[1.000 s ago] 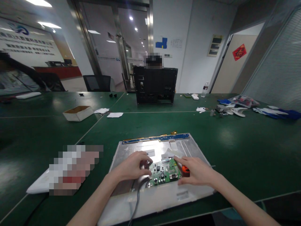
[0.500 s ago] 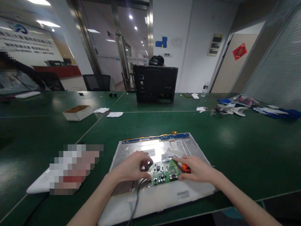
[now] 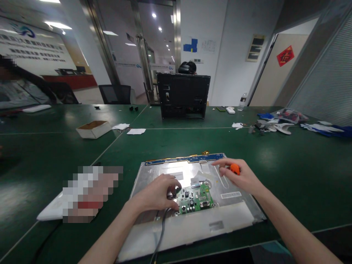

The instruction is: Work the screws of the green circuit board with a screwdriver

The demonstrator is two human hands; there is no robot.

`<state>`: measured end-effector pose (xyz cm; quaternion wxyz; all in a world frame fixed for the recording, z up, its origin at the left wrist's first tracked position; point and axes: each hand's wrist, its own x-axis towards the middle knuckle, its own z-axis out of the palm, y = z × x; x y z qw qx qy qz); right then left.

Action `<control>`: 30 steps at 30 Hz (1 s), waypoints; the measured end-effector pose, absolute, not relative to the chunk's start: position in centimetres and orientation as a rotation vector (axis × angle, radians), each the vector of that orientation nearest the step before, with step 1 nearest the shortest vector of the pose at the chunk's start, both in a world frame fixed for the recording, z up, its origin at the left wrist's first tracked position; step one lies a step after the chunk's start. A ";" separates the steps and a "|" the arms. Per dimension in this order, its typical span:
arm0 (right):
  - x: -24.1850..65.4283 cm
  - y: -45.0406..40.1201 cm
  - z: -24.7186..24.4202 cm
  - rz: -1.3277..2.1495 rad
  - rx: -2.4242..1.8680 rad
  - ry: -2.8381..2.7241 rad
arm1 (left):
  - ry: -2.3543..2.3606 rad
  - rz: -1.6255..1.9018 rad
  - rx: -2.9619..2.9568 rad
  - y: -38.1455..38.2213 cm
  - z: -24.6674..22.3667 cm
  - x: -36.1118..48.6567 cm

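Note:
A green circuit board lies on the silver metal back of a display panel. Thumb and fingers of my left hand are closed on the board's left edge; a dark thing beneath the fingers is mostly hidden. My right hand hovers above the panel's right part, its fingers curled round an orange-handled tool whose tip I cannot see; its index finger points left. A blue circuit strip runs along the panel's far edge. A flat ribbon cable meets the board's far side.
Dark cables hang from the board's left over the panel's front edge. Left of the panel lies a white object, partly blurred out. Farther off are an open box, papers, a black monitor housing and a bottle.
My right hand has lifted off the circuit board's right side and moved up and right with the orange-handled tool. My left hand stays at the board. The view has shifted slightly.

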<state>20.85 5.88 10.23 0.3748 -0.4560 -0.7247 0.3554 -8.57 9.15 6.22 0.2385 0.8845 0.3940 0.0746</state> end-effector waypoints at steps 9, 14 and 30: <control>17.5 9.9 8.2 1.545 -0.760 -1.471 | 1.049 0.188 2.438 9.0 6.7 -8.3; 16.8 12.2 4.6 1.712 -0.821 -1.141 | 1.139 0.337 2.403 10.1 6.7 -9.4; 15.3 11.5 2.7 1.731 -0.841 -1.082 | 1.359 0.580 2.206 12.2 3.8 -10.7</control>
